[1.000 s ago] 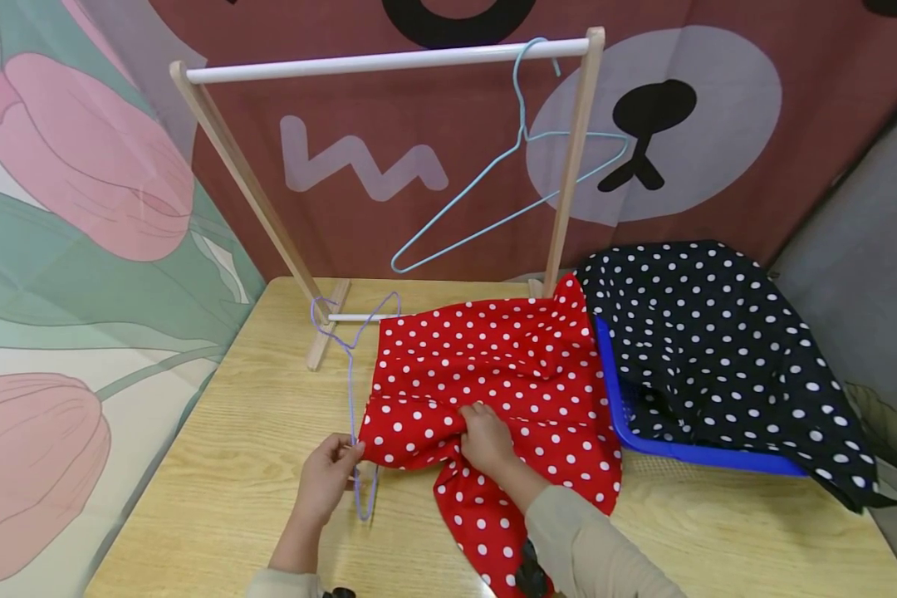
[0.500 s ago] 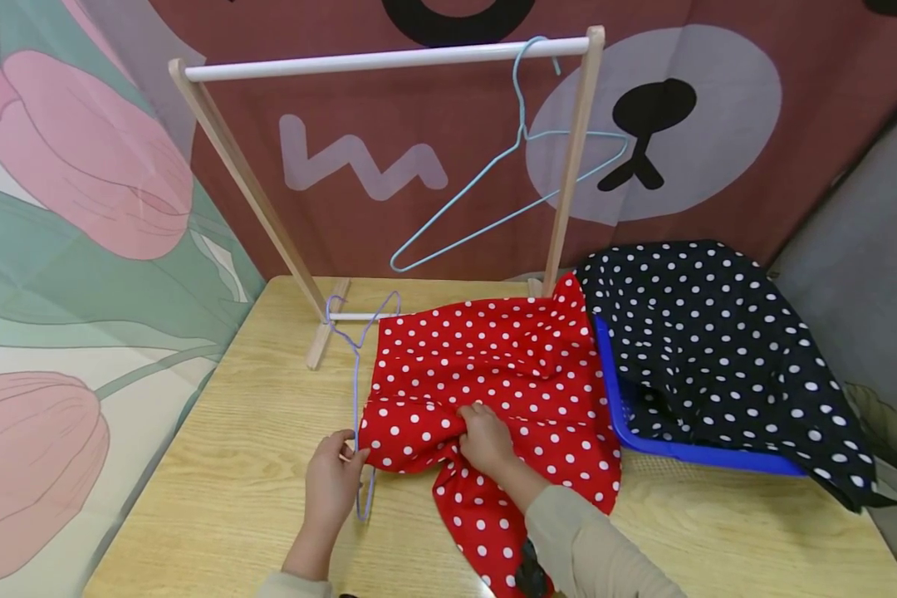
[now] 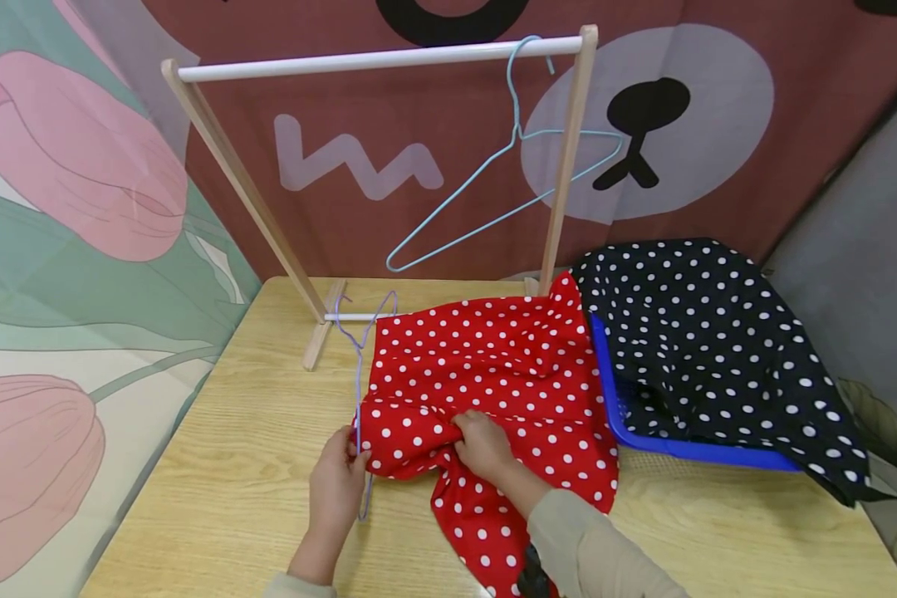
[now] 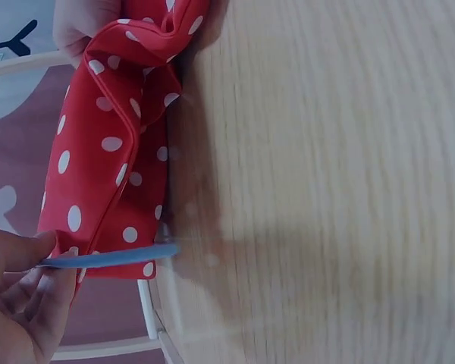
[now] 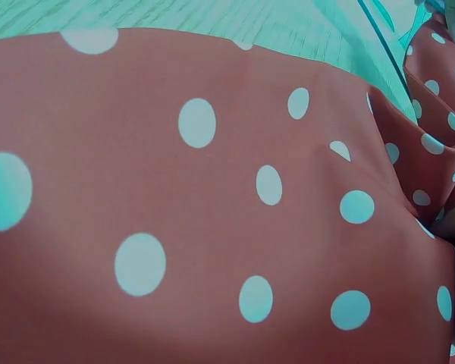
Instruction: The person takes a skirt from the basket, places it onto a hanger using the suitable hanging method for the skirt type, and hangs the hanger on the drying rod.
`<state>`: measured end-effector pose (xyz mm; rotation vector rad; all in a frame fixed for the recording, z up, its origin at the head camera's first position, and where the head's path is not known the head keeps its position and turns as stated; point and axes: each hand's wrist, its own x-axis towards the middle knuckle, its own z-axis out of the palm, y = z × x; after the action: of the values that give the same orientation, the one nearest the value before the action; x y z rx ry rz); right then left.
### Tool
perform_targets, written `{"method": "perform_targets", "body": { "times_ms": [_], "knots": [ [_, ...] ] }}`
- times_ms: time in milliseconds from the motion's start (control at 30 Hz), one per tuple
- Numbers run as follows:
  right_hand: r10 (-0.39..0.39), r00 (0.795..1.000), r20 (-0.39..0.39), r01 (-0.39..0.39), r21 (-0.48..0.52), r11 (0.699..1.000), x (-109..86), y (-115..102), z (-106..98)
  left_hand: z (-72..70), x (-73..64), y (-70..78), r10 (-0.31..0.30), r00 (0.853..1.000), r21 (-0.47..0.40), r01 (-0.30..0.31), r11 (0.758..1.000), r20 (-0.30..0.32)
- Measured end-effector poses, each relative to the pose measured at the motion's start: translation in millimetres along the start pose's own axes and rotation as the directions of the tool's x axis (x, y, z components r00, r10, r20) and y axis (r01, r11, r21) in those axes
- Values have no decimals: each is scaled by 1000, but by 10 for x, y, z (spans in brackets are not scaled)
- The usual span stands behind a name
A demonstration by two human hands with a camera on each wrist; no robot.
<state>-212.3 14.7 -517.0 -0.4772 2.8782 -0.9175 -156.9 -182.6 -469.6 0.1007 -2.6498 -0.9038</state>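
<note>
2 hands are working at the red cloth [image 3: 486, 357], which is lying rumpled on the table [image 3: 254, 432] between the purple hanger [image 3: 359, 382] and the basket [image 3: 706, 453]. Left hand [image 3: 334, 486]: thumb and fingers are pinching the cloth's near left corner, the hanger's wire running through the same grip; its far fingertips are hiding behind cloth. Right hand [image 3: 484, 447]: clamping a bunched fold, fingertips buried in it. The right wrist view is mostly filling with cloth, that hand barely showing at the edge.

Hanger is standing nearly edge-on in the left wrist view; part of its far arm is passing behind the left hand, so whether it is touching the table I cannot tell. Cloth's near end is running out of frame at the bottom, partly under the right sleeve [image 3: 598, 552], where a dark thing [image 3: 536, 573] is showing too little to name.

Behind, a blue hanger [image 3: 514, 100] is hanging from the rack [image 3: 381, 60]; the cloth is covering much of the rack's foot. Black cloth [image 3: 718, 357] is draping over the basket, masking most of its inside.
</note>
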Motion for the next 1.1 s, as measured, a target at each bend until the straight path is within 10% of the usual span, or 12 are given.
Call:
{"method": "perform_targets", "body": {
  "times_ms": [1100],
  "knots": [
    [-82,984,155,25,337,941,-127,109,-33,294,-95,50,40,969,-84,-20,996,243]
  ]
}}
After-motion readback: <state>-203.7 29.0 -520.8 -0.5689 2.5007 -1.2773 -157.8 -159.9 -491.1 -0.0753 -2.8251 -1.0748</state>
